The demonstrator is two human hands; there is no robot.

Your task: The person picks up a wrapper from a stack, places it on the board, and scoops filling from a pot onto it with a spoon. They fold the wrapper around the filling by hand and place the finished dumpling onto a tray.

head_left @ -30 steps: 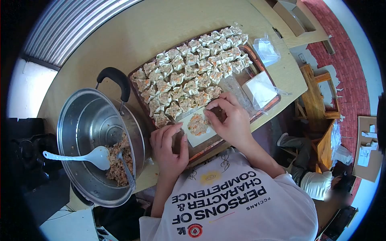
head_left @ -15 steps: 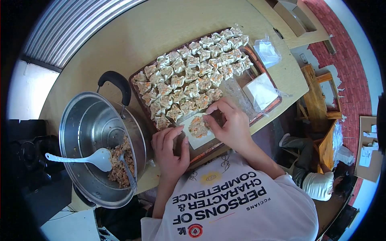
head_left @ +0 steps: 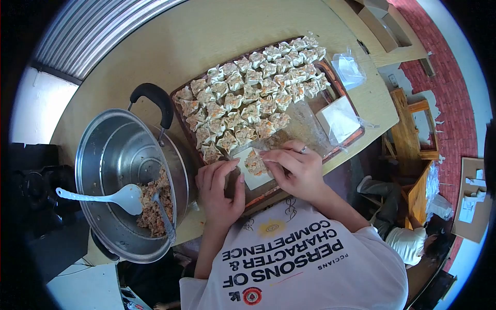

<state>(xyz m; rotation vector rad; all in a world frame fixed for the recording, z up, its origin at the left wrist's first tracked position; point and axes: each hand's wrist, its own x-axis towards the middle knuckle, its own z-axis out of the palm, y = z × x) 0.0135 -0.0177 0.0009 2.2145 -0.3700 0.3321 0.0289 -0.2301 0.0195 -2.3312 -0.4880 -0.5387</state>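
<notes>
A square dumpling wrapper [head_left: 253, 180] lies near the front edge of the tray [head_left: 331, 70], with a mound of meat filling [head_left: 254, 163] speckled orange on it. My right hand [head_left: 297, 169] pinches the wrapper's right side between thumb and fingers, beside the filling, and partly hides that edge. At the wrapper's left side rests my left hand [head_left: 221, 190], fingers curved and thumb apart, fingertips right at the edge. Just beyond both hands, rows of open-topped shaped dumplings [head_left: 250, 93] cover much of the tray.
Left of the tray stands a large metal pot [head_left: 111, 150] with leftover filling [head_left: 155, 217], a white ladle [head_left: 126, 200] and a metal spoon [head_left: 164, 217]. A stack of wrappers [head_left: 338, 120] lies at the tray's right end, near a plastic packet [head_left: 349, 71]. Another person [head_left: 405, 243] sits at far right.
My right hand has drawn its fingers together at the wrapper's right edge, folding it toward the filling. The left hand stays nearly in place. The view has shifted slightly.
</notes>
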